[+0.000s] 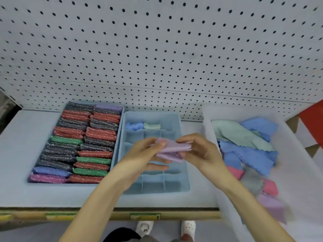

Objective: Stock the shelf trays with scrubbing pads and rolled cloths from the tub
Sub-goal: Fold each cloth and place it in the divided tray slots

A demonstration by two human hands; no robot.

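Observation:
A lilac cloth, partly folded, is held over the blue divided tray. My left hand pinches its left end and my right hand grips its right end. In the tray's far compartments sit a rolled blue cloth and a rolled pale green cloth. The left tray is packed with two rows of scrubbing pads in red, grey, green, blue and purple. At the right stands the translucent tub with loose cloths in blue, green, pink and lilac.
A white pegboard backs the shelf. The shelf's front edge carries price labels. My shoes show on the floor below. A red object stands at the far right.

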